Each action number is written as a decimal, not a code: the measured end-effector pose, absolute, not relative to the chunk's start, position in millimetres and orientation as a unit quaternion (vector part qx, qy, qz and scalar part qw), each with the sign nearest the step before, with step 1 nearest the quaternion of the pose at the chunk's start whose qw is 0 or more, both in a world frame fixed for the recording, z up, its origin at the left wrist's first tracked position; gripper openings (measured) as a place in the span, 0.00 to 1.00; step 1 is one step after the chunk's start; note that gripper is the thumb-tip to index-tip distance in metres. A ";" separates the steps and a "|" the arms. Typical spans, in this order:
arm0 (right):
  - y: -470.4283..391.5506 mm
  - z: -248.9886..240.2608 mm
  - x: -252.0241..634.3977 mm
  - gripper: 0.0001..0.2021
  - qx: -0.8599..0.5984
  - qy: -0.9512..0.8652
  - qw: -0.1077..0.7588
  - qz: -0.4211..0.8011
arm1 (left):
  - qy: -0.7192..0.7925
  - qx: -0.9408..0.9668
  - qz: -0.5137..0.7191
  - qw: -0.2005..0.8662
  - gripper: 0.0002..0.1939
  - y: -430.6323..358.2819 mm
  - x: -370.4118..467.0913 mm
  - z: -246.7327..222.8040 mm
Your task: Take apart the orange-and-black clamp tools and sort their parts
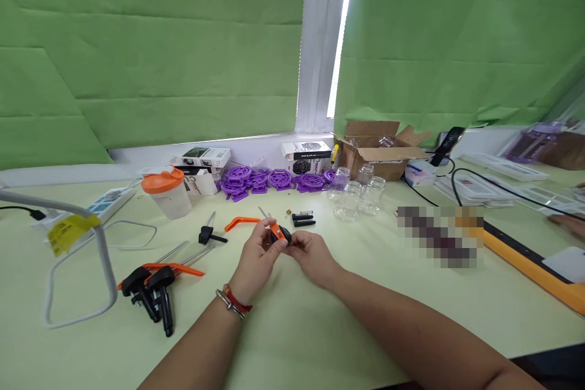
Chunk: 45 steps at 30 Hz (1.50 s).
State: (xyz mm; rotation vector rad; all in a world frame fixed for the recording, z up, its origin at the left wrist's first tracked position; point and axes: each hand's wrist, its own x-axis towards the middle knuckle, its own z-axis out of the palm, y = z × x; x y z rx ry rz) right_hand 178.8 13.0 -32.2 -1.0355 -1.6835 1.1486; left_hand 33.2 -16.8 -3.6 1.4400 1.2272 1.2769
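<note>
Near the middle of the table, an orange and black part [277, 231] with a thin metal rod is held up between both hands. My left hand [256, 257] pinches its orange piece between thumb and fingers. The fingertips of my right hand [313, 257] are closed on its black side, partly hidden. Just beyond lie an orange lever [241, 222], a small spring [303, 212] and black plastic pieces [304, 223]. A black part with a metal rod [207, 234] lies left of them. Two black assemblies [159, 283] with orange levers and metal rods rest further left.
Several purple plastic discs [280, 179] lie along the back, with glass jars [351, 198] and an open cardboard box [384, 161] to their right. An orange-lidded cup [169, 194] and a grey bent tube frame [107, 268] stand left. Another person's hand [571, 225] shows at far right.
</note>
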 end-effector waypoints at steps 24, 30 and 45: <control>8.6 -19.0 177.6 0.10 -0.223 -0.334 0.400 0.824 | 0.481 0.742 0.463 0.058 0.26 -12.2 28.4 -20.5; 11.4 -18.3 178.4 0.10 -0.204 -0.336 0.414 0.821 | 0.474 0.745 0.465 0.059 0.27 -11.0 27.8 -23.1; 7.8 -12.1 181.0 0.11 -0.194 -0.337 0.411 0.825 | 0.473 0.755 0.450 0.062 0.27 -8.0 26.8 -22.9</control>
